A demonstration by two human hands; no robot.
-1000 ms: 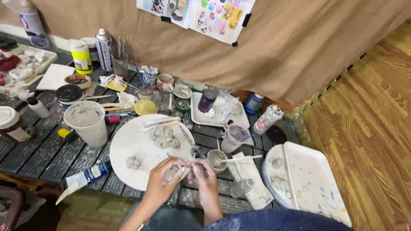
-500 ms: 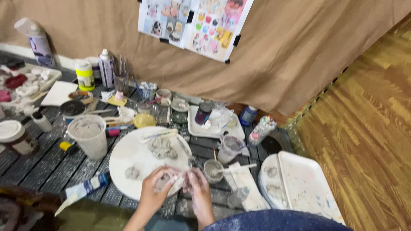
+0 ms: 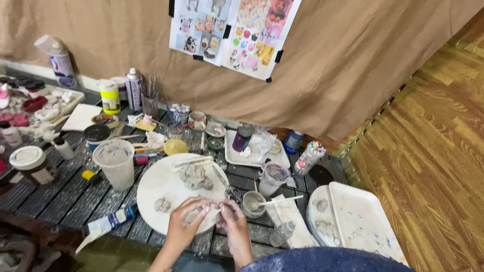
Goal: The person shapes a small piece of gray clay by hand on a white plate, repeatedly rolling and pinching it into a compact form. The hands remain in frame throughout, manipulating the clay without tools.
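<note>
Together, left hand [image 3: 184, 224], right hand [image 3: 231, 219] pinch clay lump [image 3: 194, 215] (axis unclear)

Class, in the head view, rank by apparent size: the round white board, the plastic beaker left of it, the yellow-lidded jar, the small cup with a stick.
1. round white board
2. plastic beaker
3. yellow-lidded jar
4. small cup
The jar stands farther back, so its rank over the cup is unsure.

Home craft studio: my slatted tabletop [image 3: 60, 196] packed with paint bottles [image 3: 110, 96], brushes [image 3: 150, 90], clay lumps [image 3: 195, 177], reference pictures [image 3: 232, 30] taped above.
</note>
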